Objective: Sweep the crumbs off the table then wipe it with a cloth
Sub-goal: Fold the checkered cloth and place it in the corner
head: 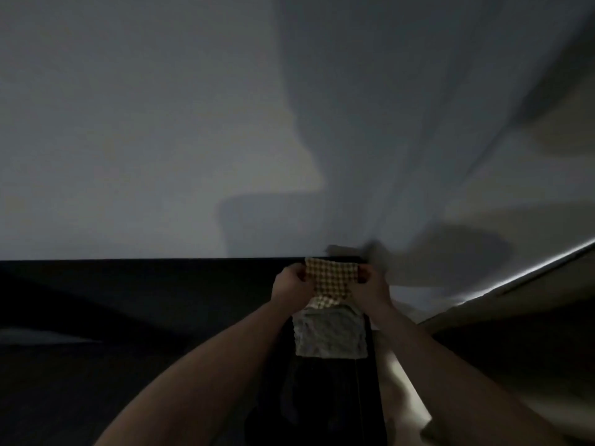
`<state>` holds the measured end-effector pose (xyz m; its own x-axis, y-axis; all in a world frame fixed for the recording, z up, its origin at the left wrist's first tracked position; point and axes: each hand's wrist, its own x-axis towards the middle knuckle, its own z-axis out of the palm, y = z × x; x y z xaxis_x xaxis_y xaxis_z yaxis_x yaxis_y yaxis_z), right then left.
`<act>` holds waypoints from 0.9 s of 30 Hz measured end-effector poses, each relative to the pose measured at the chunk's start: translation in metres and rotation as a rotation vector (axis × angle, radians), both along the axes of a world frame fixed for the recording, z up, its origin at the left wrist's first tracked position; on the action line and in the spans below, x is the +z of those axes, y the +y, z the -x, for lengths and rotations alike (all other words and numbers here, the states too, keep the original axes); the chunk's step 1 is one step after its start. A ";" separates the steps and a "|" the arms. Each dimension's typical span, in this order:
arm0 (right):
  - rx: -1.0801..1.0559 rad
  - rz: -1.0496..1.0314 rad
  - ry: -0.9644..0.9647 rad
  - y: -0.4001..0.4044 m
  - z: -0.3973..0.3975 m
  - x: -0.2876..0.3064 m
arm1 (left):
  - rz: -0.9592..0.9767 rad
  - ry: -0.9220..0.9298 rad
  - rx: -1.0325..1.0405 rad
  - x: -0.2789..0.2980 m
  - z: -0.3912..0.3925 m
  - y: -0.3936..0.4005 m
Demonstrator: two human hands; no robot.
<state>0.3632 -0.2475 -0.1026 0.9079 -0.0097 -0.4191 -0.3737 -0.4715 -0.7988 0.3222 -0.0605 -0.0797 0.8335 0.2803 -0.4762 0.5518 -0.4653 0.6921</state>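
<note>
In the dim head view, both my arms reach forward. My left hand [291,284] and my right hand [370,283] each grip one side of a checked yellow and brown cloth [330,276], holding it spread between them at the top edge of a dark surface [145,284]. Just below it hangs a grey textured cloth [331,333] over a dark upright piece. No table top or crumbs are visible.
A pale grey wall [161,123] fills the upper part of the view, crossed by large shadows. A lit pale edge [531,272] runs diagonally at the right. The lower left is dark and hard to make out.
</note>
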 end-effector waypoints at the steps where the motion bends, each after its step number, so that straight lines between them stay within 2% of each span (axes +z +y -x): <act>1: -0.012 -0.017 -0.040 0.004 -0.013 0.001 | 0.004 -0.029 0.018 0.001 -0.012 0.000; 3: -0.011 -0.046 -0.077 0.009 -0.033 -0.004 | -0.024 -0.045 0.019 -0.002 -0.031 0.002; 6: 0.088 0.006 -0.080 0.009 -0.046 -0.017 | -0.154 0.037 -0.104 -0.014 -0.042 0.005; 9: 0.339 0.198 -0.083 0.002 -0.040 -0.041 | -0.322 0.070 -0.345 -0.033 -0.035 0.004; 12: 0.600 0.382 -0.090 -0.005 -0.020 -0.075 | -0.365 0.097 -0.617 -0.051 -0.026 -0.006; 15: 0.728 0.524 -0.159 -0.006 -0.003 -0.092 | -0.404 0.147 -0.710 -0.068 -0.015 -0.013; 18: 0.735 0.606 -0.190 -0.003 0.001 -0.089 | -0.461 0.141 -0.760 -0.075 -0.014 -0.013; 21: 0.736 0.632 -0.177 -0.001 -0.002 -0.086 | -0.421 0.182 -0.758 -0.071 -0.023 -0.011; 24: 0.692 0.535 -0.177 -0.002 -0.005 -0.084 | -0.402 0.139 -0.706 -0.069 -0.021 -0.007; 27: 0.526 0.407 -0.282 -0.013 0.017 -0.078 | -0.401 0.007 -0.599 -0.066 0.011 -0.009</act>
